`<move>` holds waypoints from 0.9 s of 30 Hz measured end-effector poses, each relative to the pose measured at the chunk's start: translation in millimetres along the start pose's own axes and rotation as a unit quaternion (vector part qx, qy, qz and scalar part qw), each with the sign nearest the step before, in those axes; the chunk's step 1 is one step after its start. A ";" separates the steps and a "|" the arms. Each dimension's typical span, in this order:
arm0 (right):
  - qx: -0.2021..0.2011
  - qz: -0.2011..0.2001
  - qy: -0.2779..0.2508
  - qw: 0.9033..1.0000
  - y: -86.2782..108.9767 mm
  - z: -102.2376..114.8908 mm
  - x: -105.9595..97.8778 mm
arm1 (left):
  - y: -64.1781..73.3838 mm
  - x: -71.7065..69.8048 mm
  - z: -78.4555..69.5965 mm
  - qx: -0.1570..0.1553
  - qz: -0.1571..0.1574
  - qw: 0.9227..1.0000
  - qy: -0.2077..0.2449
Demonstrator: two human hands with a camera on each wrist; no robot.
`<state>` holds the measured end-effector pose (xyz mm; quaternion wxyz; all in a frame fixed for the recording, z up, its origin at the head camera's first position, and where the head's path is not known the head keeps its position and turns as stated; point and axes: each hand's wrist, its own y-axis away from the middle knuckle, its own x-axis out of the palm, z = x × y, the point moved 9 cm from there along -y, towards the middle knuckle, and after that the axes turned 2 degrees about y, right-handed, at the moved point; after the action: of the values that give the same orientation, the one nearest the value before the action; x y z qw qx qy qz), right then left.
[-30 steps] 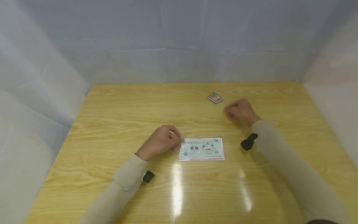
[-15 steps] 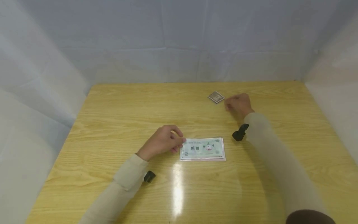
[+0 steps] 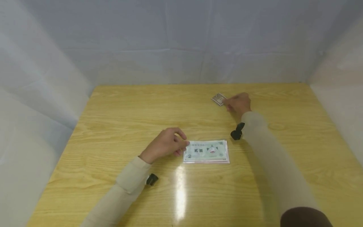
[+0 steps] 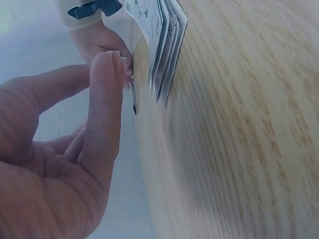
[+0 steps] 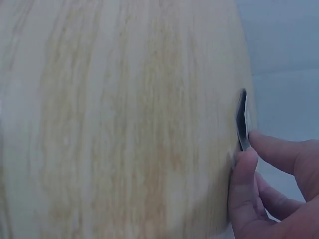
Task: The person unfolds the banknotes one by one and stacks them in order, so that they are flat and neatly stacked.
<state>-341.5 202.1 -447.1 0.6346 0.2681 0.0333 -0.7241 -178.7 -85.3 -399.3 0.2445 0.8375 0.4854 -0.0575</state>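
A small stack of paper banknotes lies at mid-table in the head view, a pale green note on top. My left hand hovers at the stack's left end, thumb and index finger bent towards each other. In the left wrist view, the stack's edges fan slightly, apart from my left fingertips. Towards the back of the table, my right hand pinches the right corner of a small folded brown banknote. The right wrist view shows this note edge-on, between thumb and index finger, close over the wood.
The wooden table is enclosed by a pale cloth backdrop at the back and sides. Dark wrist cameras sit on both sleeves. A light glare streaks the table in front of the stack.
My right hand has moved back and left to the small folded banknote and taken its corner between thumb and finger. The left hand and the stack have hardly moved.
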 end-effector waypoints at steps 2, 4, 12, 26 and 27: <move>-0.006 -0.016 0.031 0.999 -0.8 1.0 -0.4 | -0.5 0.2 0.3 0.001 0.001 1.000 0.001; -0.010 -0.028 0.051 0.998 -0.3 2.7 -0.6 | -0.6 0.2 0.2 0.001 0.002 1.000 0.003; -0.015 -0.022 0.101 0.995 4.6 9.9 3.7 | -2.0 -0.1 0.5 0.005 0.002 1.000 0.002; -0.025 0.018 0.019 0.999 9.6 13.7 10.2 | -4.0 -1.4 -0.6 0.002 -0.004 1.000 0.001; -0.028 0.028 0.005 0.999 10.5 14.3 10.9 | -4.0 -1.6 -1.1 0.002 -0.005 1.000 0.000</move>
<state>-337.2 184.7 -436.5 0.6618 0.2542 0.0493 -0.7035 -183.0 -84.4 -399.2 0.2424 0.8356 0.4894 -0.0598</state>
